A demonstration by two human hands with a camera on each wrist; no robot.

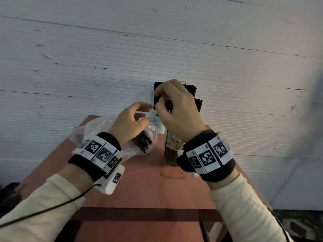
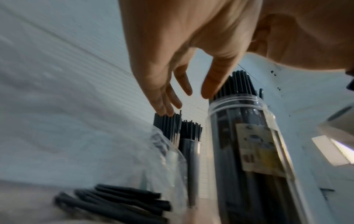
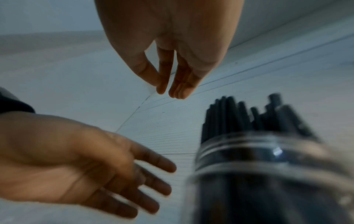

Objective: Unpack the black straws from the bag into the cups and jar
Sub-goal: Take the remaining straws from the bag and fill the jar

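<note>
Head view: jar [image 1: 172,151] under right hand [image 1: 176,110].

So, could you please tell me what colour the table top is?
The table top is reddish brown, clearest in the head view.

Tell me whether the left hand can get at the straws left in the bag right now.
Probably yes. The left hand is open, holds nothing and hovers just above the clear bag, whose remaining black straws lie exposed at its mouth. The right hand is up at the jar, out of the way.

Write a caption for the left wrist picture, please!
Open left hand above a clear jar full of black straws.
</note>
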